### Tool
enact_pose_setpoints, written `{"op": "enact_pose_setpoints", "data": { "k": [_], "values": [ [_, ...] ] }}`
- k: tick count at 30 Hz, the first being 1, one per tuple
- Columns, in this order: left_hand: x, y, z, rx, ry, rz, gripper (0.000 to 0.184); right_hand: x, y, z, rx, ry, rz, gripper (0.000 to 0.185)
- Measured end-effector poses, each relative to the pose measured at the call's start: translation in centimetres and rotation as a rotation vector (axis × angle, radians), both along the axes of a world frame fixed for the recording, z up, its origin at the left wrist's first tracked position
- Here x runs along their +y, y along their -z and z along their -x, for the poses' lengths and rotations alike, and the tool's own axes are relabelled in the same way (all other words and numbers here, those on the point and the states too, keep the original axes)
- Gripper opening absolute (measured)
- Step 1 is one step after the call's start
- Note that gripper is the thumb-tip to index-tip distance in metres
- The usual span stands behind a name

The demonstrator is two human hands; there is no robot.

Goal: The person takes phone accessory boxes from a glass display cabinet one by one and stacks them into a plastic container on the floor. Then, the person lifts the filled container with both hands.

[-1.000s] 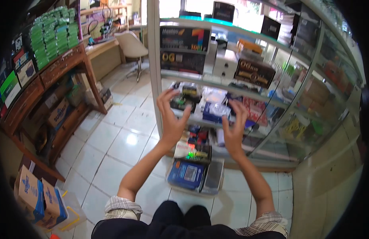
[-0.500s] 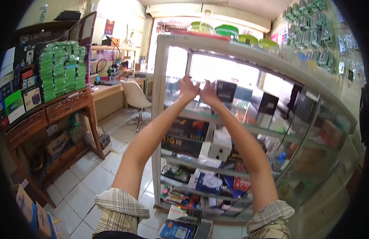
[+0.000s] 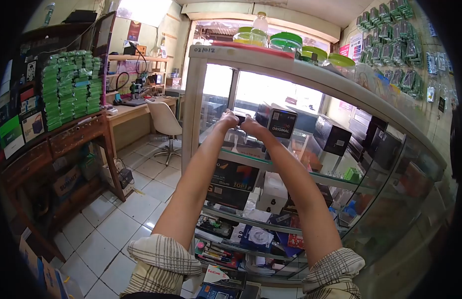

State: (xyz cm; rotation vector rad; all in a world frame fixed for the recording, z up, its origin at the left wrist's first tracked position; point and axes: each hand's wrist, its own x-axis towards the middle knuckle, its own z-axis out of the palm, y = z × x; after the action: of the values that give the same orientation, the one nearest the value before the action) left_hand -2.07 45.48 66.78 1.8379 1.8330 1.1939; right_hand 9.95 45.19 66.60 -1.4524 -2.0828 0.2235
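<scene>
Both my arms reach into the upper shelf of a glass display cabinet [image 3: 189,104]. My left hand [image 3: 229,119] and my right hand [image 3: 250,124] are close together, fingers closed. A small dark item [image 3: 241,120] shows between them, but its kind cannot be made out. To the right of my right hand stands a black box [image 3: 282,123] marked "ORIGINAL". Beneath my hands runs the green edge of the glass shelf [image 3: 246,158]. Lower down are a black box with gold print [image 3: 235,174] and a white box [image 3: 272,192].
Lidded jars [image 3: 286,42] and a bottle [image 3: 260,24] stand on the cabinet top. Another black box [image 3: 332,134] sits further right on the upper shelf. To the left are a white chair [image 3: 163,118] and a wooden desk with stacked green packets [image 3: 71,89]. Boxes [image 3: 221,289] lie at the cabinet's foot.
My hands were higher with fingers raised and apart; now they are lower, with fingers closed around the small dark item. The view has shifted slightly.
</scene>
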Motion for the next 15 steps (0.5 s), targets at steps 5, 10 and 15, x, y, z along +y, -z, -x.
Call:
{"op": "enact_pose_setpoints", "data": {
  "k": [5, 10, 15],
  "values": [
    [-1.2, -0.3, 0.0, -0.125, -0.087, -0.069, 0.073, -2.9, -0.9, 0.0, 0.176, 0.079, -0.028, 0.051],
    [-3.1, -0.2, -0.7, -0.329, -0.074, -0.293, 0.062, -3.6, -1.5, 0.3, 0.59, 0.166, -0.051, 0.05],
    [-7.1, 0.0, -1.0, -0.495, 0.061, -0.419, 0.046, -4.9, -0.7, -0.5, 0.824, 0.144, -0.14, 0.048]
  ]
}}
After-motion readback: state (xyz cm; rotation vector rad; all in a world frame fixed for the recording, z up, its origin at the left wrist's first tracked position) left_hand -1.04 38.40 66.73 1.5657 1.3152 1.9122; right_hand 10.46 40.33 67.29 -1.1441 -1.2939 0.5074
